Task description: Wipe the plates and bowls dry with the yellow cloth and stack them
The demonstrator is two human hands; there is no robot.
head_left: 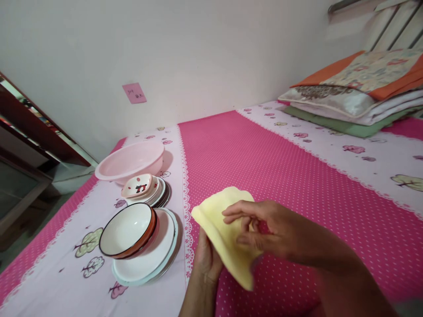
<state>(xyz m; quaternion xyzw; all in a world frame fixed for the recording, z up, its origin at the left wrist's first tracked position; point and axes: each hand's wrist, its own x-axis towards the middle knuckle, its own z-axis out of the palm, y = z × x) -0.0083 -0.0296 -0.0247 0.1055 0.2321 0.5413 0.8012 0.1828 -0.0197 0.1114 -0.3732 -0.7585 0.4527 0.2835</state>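
A pale yellow cloth (pixel 216 215) is spread over my left hand (pixel 209 257), which supports it from underneath. The cloth hides most of that hand's fingers, and I cannot tell whether anything else lies under it. My right hand (pixel 261 222) is over the cloth's upper face, with the index finger extended, the other fingers partly curled and the thumb apart. Nothing shows between its fingers. Left of the cloth are stacked bowls (pixel 127 229), white inside with dark rims, on a pile of plates (pixel 170 233).
Behind the bowls, a small patterned dish (pixel 136 187) tops another stack beside a pink basin (pixel 132 160). Folded bedding and cushions (pixel 350 97) are piled at the far right. A pink note (pixel 134 93) is on the wall (pixel 205 57) behind the pink polka-dot bedspread (pixel 231 149).
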